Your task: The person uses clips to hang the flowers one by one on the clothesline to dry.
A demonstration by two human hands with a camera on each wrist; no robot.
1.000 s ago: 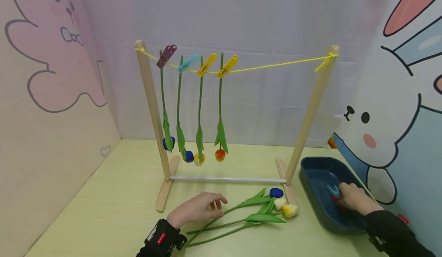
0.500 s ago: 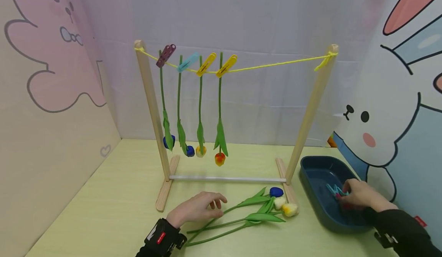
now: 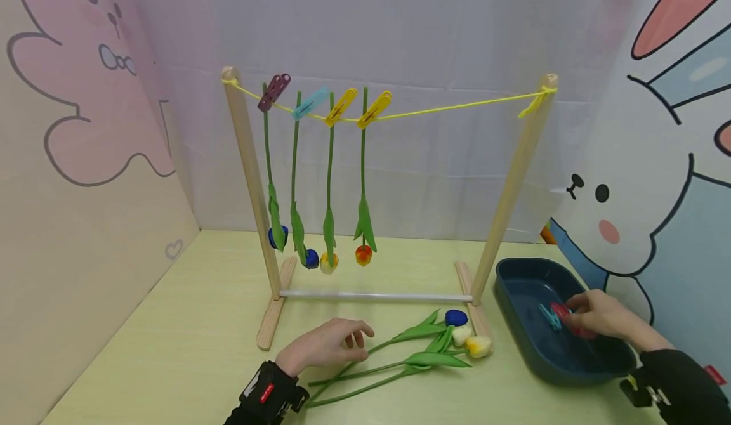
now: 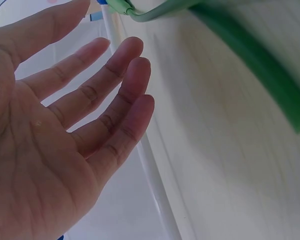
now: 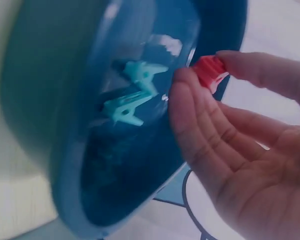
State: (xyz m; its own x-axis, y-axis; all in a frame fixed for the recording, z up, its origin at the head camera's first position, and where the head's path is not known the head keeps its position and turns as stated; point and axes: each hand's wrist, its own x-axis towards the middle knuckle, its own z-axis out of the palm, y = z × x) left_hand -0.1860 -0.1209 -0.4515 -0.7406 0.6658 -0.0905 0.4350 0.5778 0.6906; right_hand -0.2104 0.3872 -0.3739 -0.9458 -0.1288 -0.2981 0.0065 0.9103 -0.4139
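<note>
Perhaps the red peg was easy to drop, b/c the R hand pinched it w/ just its fingertips over the tub by the blue pegs, while the L hand, fingers loose w/ nothing in them, was near the flowers on the table.

- Red on the held peg, turquoise on the tub pegs, dark blue on the tub.
- Maroon, light blue, yellow, yellow, left to right, on the line pegs.
- Bright yellow on the cord.
- Blue, blue, cream-yellow, orange-red (touched with yellow) on the hanging blooms.
- Blue, cream, white-and-yellow on the lying blooms.
- Green on stems and leaves.
- Pale yellow on the table.
- Pink, dark-outlined cartoon on the left wall.
</note>
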